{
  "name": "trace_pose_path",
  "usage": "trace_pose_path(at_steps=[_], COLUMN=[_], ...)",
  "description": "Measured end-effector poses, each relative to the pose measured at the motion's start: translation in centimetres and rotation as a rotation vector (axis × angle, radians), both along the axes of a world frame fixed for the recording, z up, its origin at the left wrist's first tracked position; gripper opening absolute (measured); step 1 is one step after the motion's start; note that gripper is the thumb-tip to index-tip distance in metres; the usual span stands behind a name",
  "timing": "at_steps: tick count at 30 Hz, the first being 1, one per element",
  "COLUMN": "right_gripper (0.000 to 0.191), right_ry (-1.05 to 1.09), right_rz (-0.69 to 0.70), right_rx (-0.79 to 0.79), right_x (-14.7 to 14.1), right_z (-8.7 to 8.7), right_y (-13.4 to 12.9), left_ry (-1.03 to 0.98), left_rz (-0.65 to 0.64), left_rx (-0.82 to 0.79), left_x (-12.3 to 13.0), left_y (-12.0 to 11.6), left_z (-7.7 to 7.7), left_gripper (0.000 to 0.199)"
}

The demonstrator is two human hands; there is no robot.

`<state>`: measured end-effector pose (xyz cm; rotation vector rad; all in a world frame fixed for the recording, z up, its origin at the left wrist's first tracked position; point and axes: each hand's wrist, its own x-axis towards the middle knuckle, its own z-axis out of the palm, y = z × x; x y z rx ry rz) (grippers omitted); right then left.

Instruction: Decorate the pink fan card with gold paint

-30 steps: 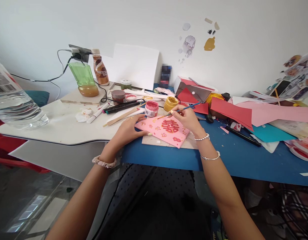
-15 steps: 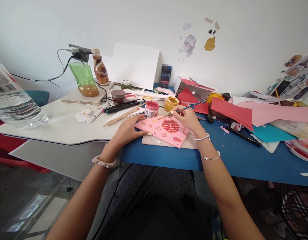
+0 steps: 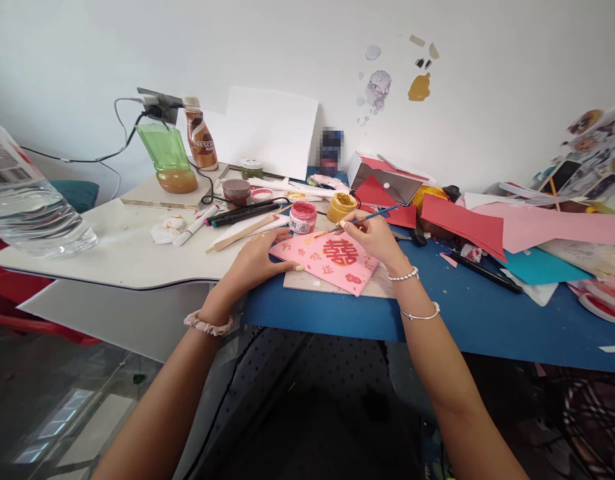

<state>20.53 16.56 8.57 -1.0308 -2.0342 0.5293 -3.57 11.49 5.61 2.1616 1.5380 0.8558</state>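
Note:
A pink envelope-like card [image 3: 314, 270] lies on a pale board [image 3: 294, 281], bearing a red double-happiness character edged in gold, small gold characters and red flowers. My left hand [image 3: 254, 259] rests at its left corner, thumb and fingers spread along either side. Pinched in my right hand [image 3: 371, 237] is a thin paintbrush [image 3: 382, 212] with a blue handle. Its tip points left, at the card's upper part near small gold marks; whether it touches cannot be made out. Just behind stand open jars of red paint [image 3: 303, 217] and yellow paint [image 3: 341, 207].
Markers [image 3: 244, 213] and a wooden stick [image 3: 243, 232] lie left of the jars. A green cup [image 3: 166, 157], a coffee bottle [image 3: 200, 137] and a large water bottle [image 3: 32, 193] stand farther left. Red paper [image 3: 464, 223], scissors [image 3: 418, 236] and a black pen [image 3: 484, 271] lie to the right.
Hardly anything differs. The brush and my right hand have shifted very slightly; my left hand and the card stay in place.

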Motion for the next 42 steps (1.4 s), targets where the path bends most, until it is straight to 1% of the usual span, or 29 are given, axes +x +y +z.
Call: trace_pose_path(at_steps=[20, 25, 30, 42], right_gripper=[0.018, 0.018, 0.016, 0.016], right_ry=[-0.013, -0.001, -0.001, 0.003], right_rz=[-0.022, -0.005, -0.029, -0.033], right_rx=[0.013, 0.013, 0.021, 0.040], right_x=[0.02, 0.01, -0.01, 0.01], right_z=[-0.08, -0.10, -0.14, -0.02], right_y=[0.13, 0.13, 0.17, 0.02], left_ry=[-0.003, -0.006, 0.001, 0.004], left_rz=[-0.003, -0.004, 0.001, 0.001], left_rx=[0.005, 0.005, 0.006, 0.012], left_x=[0.03, -0.06, -0.02, 0.00], left_y=[-0.05, -0.08, -0.06, 0.07], left_z=[0.08, 0.05, 0.05, 0.01], left_gripper=[0.065, 0.065, 0.066, 0.066])
